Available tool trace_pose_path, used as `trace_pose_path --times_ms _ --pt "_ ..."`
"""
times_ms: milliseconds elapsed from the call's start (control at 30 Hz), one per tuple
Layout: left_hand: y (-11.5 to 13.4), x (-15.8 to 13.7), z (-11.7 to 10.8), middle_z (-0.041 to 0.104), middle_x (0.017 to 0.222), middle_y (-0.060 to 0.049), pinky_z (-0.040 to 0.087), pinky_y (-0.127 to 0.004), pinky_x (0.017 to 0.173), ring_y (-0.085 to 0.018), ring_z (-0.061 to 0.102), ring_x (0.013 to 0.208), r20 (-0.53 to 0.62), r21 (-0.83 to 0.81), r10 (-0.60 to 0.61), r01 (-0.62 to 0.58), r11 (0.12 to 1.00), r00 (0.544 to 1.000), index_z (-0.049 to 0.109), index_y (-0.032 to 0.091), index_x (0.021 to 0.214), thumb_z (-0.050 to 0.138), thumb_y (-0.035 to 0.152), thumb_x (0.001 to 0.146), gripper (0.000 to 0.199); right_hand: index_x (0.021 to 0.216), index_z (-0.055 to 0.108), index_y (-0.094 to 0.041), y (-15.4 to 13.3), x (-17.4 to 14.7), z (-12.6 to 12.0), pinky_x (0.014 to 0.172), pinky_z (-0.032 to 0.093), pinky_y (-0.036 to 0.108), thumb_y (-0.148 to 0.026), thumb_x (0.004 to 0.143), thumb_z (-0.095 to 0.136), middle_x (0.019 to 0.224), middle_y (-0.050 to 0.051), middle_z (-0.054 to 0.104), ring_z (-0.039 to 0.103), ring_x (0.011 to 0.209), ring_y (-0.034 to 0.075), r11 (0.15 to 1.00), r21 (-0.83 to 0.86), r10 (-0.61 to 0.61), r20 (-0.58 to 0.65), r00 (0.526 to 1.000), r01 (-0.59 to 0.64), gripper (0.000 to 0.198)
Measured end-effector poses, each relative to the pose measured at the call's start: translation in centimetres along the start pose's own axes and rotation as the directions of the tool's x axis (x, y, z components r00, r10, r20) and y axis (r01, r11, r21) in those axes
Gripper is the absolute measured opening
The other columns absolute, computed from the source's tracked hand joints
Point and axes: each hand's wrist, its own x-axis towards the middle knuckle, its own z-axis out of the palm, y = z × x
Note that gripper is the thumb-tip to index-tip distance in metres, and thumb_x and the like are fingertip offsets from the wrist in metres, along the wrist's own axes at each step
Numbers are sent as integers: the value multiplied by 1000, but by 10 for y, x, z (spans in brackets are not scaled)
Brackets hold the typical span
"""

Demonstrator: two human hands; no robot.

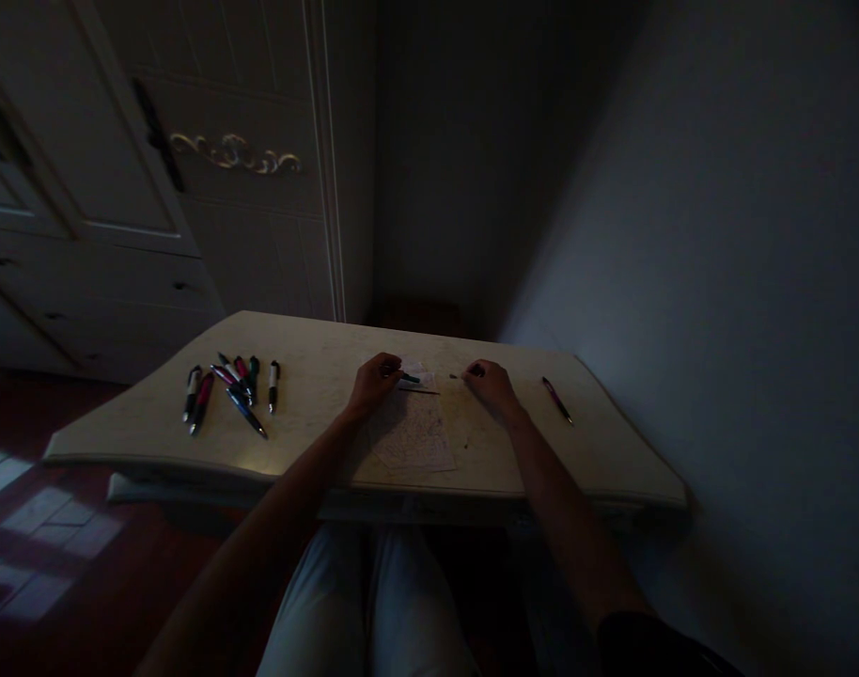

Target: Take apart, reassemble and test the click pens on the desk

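The left hand [375, 384] is above the upper edge of a white, printed paper sheet [413, 437]. Its fingers are closed in a pinch on a slim, dark blue-green pen part [410, 378], which projects toward the right hand [491, 385]. The right-hand fingertips are drawn together, with a small, dark, short piece [453, 376] projecting from them toward the left hand (dim light obscures its exact shape). The two held parts are apart.

A thin, dark, straight rod [419, 391] lies across the sheet, just below the pen part. The sheet lies on a cream-coloured table [317, 362] with a curved front edge.

A group of pens with white, magenta, blue and green barrels [245, 411] lies on the table, well to the left of the left hand; some overlap. A single dark purple pen [557, 401] lies diagonally to the right of the right hand.
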Motion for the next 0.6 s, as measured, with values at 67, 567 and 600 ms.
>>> trace_pose_path --times_ms 67,567,600 --pt "0 0 0 68 85 -6 55 -36 77 -22 69 80 -6 21 8 -8 1000 1000 63 18 82 69 24 67 17 74 69 -17 -1 -3 0 63 40 26 -28 72 66 74 5 69 61 69 17 999 -42 -25 38 999 26 11" --pt "-2 0 2 71 91 -9 56 -40 81 -26 71 87 57 -83 -13 18 996 998 63 17 88 70 31 70 24 66 67 -17 5 1 3 57 33 23 -34 68 71 65 0 65 59 67 16 999 15 43 100 994 -45 17" --pt "-1 0 2 71 91 -9 56 -41 82 -26 71 88 69 -97 -13 20 995 998 63 17 89 70 32 70 24 66 67 -17 5 1 3 57 33 23 -33 68 71 65 0 65 59 67 16 999 16 47 102 994 -48 17"
